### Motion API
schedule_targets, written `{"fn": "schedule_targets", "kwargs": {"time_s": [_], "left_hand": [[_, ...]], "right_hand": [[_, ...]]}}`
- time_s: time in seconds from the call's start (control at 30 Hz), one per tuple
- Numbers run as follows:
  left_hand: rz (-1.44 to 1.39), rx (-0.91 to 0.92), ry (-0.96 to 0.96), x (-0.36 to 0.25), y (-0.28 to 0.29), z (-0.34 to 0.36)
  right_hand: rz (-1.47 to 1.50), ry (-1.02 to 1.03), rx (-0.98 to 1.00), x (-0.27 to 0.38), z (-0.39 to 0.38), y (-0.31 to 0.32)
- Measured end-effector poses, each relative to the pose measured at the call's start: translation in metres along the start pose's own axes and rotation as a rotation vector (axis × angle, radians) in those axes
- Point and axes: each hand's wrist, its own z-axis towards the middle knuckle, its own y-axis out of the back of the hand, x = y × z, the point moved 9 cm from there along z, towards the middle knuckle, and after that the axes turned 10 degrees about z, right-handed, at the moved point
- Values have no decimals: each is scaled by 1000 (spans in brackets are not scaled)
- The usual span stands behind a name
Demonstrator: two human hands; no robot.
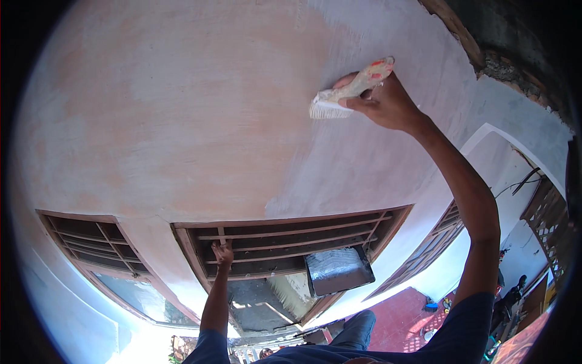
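My right hand [388, 106] is closed round a wide paintbrush [371, 76], raised high against the wall [200, 121]. Its pale bristles rest on or very near the surface, and its handle is smeared with paint, with red patches showing through. Around the brush, the wall changes from patchy pinkish-beige on the left to a streaky whitish coat on the right. Lower down, my left hand [223, 252] grips an upright wooden bar [222, 233] of the window. A dark rectangular paint tray [339, 272] with whitish paint in it sits against the window's right part.
Horizontal wooden bars [303, 236] cross the window opening. Another barred window [97, 242] is at left. Broken masonry edge [515, 76] runs along the upper right. Far below lies a reddish floor [400, 318], with various objects at lower right. My bent knee [357, 330] shows at the bottom.
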Motion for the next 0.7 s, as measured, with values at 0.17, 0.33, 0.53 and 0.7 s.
{"fn": "schedule_targets", "kwargs": {"time_s": [0.17,0.33,0.53,0.7], "left_hand": [[-35,-10,3,0,5,3],[-51,19,15,-5,1,5],[-100,-22,32,8,11,6],[-23,-125,-19,3,15,5]], "right_hand": [[-406,288,-373,39,76,119],[-659,450,-574,47,84,141],[-346,358,-253,48,-15,-12],[5,123,139,49,-62,-83]]}}
